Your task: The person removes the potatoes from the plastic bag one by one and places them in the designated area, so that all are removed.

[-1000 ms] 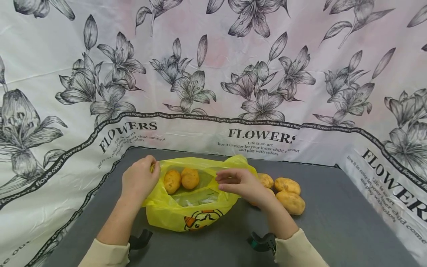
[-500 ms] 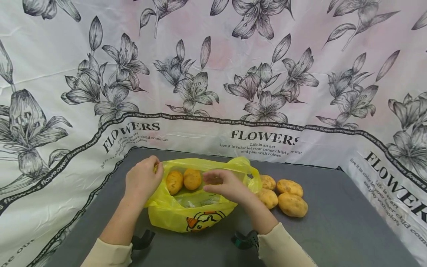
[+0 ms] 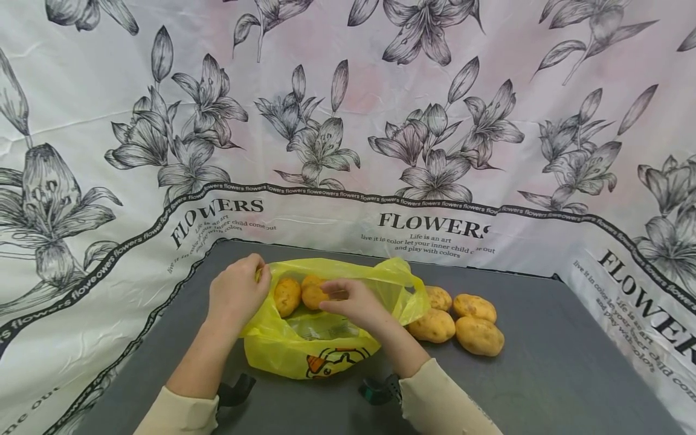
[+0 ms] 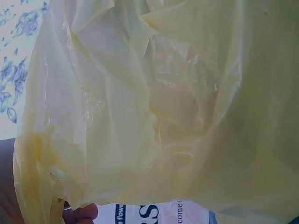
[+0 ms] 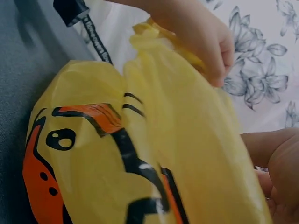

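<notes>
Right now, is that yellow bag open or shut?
Open. In the head view, the yellow plastic bag gapes wide at its mouth, two potatoes show inside, and the left hand grips its rim.

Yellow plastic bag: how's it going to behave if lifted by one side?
The yellow plastic bag will likely flop: its walls look thin and creased. Lifted only where the left hand grips the rim, it would probably sag and tilt. The two potatoes inside look rounded, so they may roll.
</notes>
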The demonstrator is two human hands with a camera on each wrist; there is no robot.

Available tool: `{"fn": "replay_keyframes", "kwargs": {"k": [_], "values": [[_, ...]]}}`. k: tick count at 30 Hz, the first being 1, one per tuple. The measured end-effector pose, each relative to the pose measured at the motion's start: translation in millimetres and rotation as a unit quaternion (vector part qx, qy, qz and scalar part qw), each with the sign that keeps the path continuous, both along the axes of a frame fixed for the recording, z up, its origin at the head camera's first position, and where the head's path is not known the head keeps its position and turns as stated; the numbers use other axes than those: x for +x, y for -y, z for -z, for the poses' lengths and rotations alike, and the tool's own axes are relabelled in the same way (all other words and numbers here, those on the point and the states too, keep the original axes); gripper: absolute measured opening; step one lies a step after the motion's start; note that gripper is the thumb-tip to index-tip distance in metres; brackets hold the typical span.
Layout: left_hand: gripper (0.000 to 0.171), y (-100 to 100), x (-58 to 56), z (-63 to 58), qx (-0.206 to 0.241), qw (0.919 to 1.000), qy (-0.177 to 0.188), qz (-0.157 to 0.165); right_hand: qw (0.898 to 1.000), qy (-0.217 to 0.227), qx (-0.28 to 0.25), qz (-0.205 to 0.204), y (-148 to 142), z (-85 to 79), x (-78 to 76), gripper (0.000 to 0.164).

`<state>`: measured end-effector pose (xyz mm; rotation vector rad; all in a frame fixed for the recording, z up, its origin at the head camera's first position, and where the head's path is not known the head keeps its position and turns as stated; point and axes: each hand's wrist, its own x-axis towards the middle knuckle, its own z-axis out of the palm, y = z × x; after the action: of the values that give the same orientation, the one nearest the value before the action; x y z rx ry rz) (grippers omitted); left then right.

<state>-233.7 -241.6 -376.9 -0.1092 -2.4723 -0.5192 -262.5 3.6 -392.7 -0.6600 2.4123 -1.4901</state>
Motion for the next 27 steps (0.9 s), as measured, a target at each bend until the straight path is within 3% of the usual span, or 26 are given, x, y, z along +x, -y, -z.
{"fn": "replay_keyframes", "kwargs": {"k": [15, 27], "values": [[0.014, 0, 0.4, -1.2, -0.005, 1.0, -0.008, -0.001, 0.995, -0.013, 0.064, 0.08, 25, 18.2, -11.7, 0.041], [0.015, -1, 0.4, -0.4, -0.005, 1.0, -0.002, 0.0, 0.99, -0.056, 0.106, 0.07, 41, 31.4, -16.7, 0.049]]}}
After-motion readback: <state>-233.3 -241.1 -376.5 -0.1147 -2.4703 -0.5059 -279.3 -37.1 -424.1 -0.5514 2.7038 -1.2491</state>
